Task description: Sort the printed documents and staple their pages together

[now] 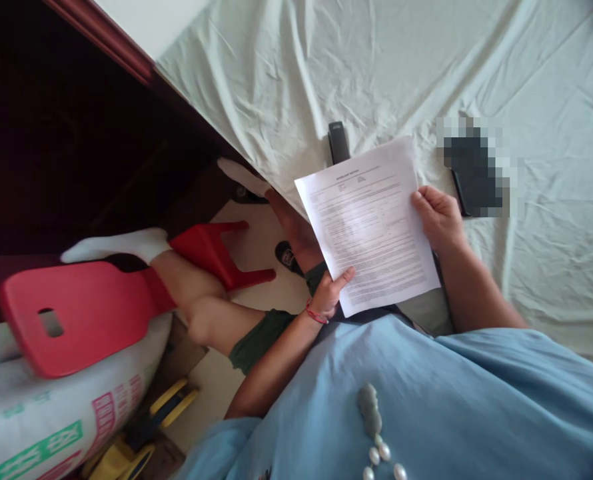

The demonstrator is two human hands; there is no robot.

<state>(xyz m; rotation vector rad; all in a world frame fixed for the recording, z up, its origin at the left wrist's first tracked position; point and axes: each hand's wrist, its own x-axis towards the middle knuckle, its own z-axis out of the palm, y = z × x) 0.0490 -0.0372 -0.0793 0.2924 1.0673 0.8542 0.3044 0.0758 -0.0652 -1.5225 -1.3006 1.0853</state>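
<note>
A printed white sheet of paper, covered in small lines of text, is held up over my lap, slightly tilted. My left hand, with a red bracelet at the wrist, grips its lower left edge, thumb on the front. At the right edge my right hand pinches the paper, thumb on the front and the other fingers partly behind it. Just beyond the top of the sheet lies a black oblong object on the pale cloth. A dark, partly pixelated object rests right of my right hand.
A red plastic chair stands at the left, with one white-socked foot by it. Below it is a white printed sack, beside a yellow and black object. A dark shoe lies on the floor.
</note>
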